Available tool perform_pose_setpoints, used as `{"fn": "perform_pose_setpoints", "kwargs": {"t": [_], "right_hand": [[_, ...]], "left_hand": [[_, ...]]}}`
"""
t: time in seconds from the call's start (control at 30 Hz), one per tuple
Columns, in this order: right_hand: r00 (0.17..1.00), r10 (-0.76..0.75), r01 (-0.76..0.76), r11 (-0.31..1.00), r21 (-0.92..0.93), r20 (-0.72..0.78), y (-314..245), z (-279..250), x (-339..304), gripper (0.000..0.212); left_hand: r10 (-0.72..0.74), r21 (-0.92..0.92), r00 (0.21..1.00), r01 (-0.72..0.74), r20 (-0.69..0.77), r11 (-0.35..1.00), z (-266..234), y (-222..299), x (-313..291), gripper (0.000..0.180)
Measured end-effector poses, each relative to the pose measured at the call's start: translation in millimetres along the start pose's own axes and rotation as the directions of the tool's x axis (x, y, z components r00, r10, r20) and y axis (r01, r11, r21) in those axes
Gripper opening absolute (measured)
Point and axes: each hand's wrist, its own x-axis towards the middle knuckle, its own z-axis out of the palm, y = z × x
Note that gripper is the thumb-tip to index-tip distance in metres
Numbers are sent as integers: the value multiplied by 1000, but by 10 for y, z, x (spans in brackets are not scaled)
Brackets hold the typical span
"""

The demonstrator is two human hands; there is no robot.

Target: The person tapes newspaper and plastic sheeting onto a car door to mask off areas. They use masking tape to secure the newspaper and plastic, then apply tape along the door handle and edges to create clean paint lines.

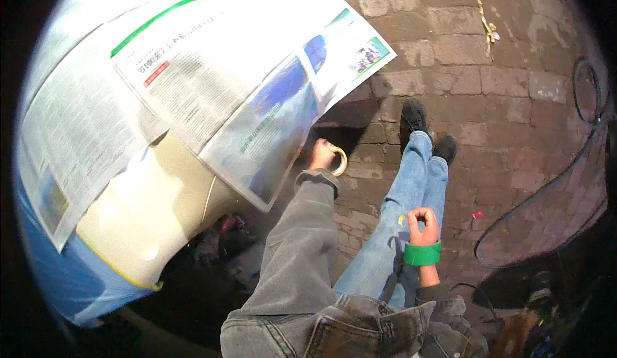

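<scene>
My left hand is closed on a roll of pale yellow masking tape, just below the overhanging newspaper. My right hand is in front of my jeans, its fingers pinched together. At its fingertips shows a small yellowish scrap that looks like a bit of tape. A wide green tape roll sits around my right wrist like a bracelet. Newspaper sheets lie spread over a cream, curved panel, which looks like car bodywork. Yellow tape edges its lower rim, above blue sheeting.
Reddish-brown paving bricks cover the ground. A black cable loops across them on the right. My dark shoes stand beside the panel. A small red scrap and a pale twig-like piece lie on the bricks.
</scene>
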Motion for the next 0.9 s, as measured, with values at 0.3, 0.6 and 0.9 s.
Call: {"fn": "perform_pose_setpoints", "kwargs": {"t": [0.3, 0.6, 0.9], "right_hand": [[976, -29, -5, 987, 158, 214, -732, 158, 67, 21], [850, -238, 10, 899, 438, 469, -2341, 1780, 526, 22], [869, -159, -158, 809, 566, 469, -3009, 2823, 794, 23]], "left_hand": [[-190, 430, 766, -123, 614, 895, -141, -254, -2420, 44], [48, 366, 947, -169, 317, 915, -353, -1143, -3149, 37], [-75, 206, 934, 2, 348, 978, -854, -753, -2922, 36]]}}
